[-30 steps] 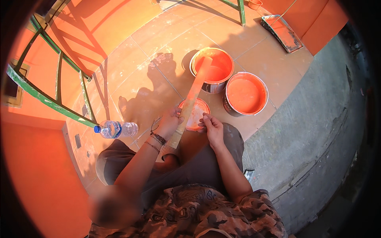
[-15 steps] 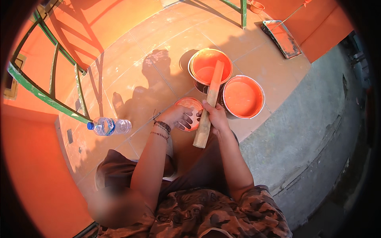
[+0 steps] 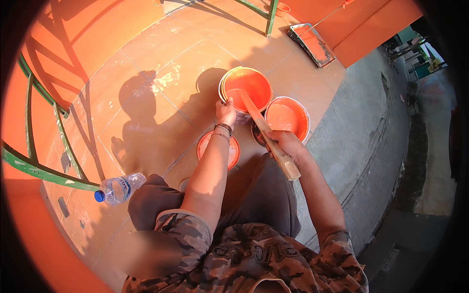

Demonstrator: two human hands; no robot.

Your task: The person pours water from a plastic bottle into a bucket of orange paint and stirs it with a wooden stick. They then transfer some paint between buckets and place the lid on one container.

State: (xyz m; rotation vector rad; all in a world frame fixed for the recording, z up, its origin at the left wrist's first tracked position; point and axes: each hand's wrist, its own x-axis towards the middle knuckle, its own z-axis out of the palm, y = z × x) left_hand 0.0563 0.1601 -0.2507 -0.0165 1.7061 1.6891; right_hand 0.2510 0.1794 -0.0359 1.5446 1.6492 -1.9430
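Your right hand (image 3: 286, 144) is wrapped around a wooden stick (image 3: 266, 127), gripping it below its middle. The stick slants away from you: its bare end points back toward your knee, and its orange-coated end reaches into the tall bucket (image 3: 257, 79), which is orange inside. Your left hand (image 3: 225, 113) grips the near left side of that bucket at the rim; you cannot see all of its fingers.

Just right of the tall bucket stands a second bucket (image 3: 302, 113) holding orange paint (image 3: 282, 117). The stick passes close to its left rim, though you cannot tell whether they touch. Beneath your left forearm, a round orange lid (image 3: 234, 148) lies on the tiled floor (image 3: 181, 63), partly hidden.

Beside your left knee, a clear bottle (image 3: 117, 189) with a blue cap lies on its side, near a green frame (image 3: 49, 175). Well beyond the buckets, a paint tray (image 3: 311, 45) rests near the orange wall (image 3: 361, 29).
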